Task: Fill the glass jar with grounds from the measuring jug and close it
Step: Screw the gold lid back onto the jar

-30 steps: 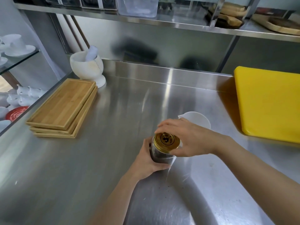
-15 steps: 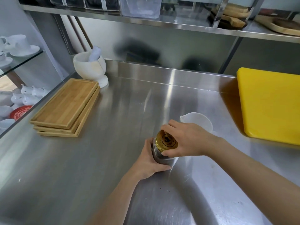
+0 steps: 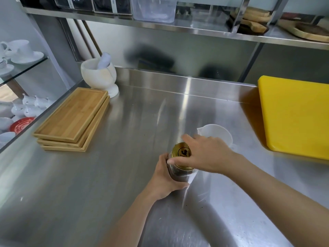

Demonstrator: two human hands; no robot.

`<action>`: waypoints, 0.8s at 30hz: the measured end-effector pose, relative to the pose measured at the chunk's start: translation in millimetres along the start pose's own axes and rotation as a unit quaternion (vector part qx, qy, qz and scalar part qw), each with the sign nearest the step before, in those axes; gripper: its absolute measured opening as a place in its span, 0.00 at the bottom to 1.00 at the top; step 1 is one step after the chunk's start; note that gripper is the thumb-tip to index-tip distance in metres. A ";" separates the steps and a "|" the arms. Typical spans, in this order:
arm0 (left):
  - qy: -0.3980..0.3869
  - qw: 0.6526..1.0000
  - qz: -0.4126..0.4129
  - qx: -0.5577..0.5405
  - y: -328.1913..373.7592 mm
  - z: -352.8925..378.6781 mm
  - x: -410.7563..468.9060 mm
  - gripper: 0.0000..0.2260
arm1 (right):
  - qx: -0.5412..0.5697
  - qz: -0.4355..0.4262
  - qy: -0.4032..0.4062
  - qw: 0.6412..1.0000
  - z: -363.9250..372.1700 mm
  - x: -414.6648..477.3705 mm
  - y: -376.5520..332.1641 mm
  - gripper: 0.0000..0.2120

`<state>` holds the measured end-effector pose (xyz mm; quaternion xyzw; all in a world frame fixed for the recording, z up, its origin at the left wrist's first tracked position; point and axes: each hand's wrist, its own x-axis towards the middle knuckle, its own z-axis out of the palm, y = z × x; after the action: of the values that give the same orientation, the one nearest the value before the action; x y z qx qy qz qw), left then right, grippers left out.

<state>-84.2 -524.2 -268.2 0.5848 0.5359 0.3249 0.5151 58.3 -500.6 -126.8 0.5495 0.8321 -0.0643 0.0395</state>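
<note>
A glass jar [image 3: 179, 175] with dark grounds inside stands on the steel counter [image 3: 124, 157], near its middle front. My left hand [image 3: 164, 177] wraps around the jar's left side. A gold lid [image 3: 181, 152] sits on the jar's mouth, and my right hand [image 3: 204, 154] grips it from the right, thumb across its near edge. Just behind my right hand stands the white translucent measuring jug [image 3: 217, 132], spout to the left; its inside looks empty.
A stack of wooden trays [image 3: 73, 120] lies at the left, with a white mortar and pestle [image 3: 99, 73] behind it. A yellow cutting board [image 3: 295, 114] fills the right side. White cups stand on glass shelves at far left. A steel shelf runs overhead.
My right hand has turned on the lid, its fingers swinging from over the top round to the right side. The jar and my left hand have stayed put.
</note>
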 end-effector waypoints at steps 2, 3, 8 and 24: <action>0.002 1.000 0.003 -0.018 -1.2 0.3 -0.7 0.37 | 0.044 -0.056 -0.090 0.993 -11.9 1.2 7.6 0.40; 0.004 1.000 0.005 -0.020 -0.8 0.5 -1.0 0.37 | 0.047 -0.090 -0.119 0.988 -16.2 2.2 10.8 0.39; 0.000 1.000 0.014 -0.018 2.0 0.1 -0.8 0.38 | 0.038 -0.194 -0.139 0.970 -21.0 9.8 14.5 0.34; 0.016 1.000 0.011 0.014 2.9 2.4 -1.9 0.34 | -0.165 0.021 0.067 0.984 13.0 5.2 -25.9 0.33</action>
<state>-81.5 -526.3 -265.8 0.5927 0.5421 0.3320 0.4946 32.3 -507.9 -138.7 0.5560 0.8202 0.1116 0.0753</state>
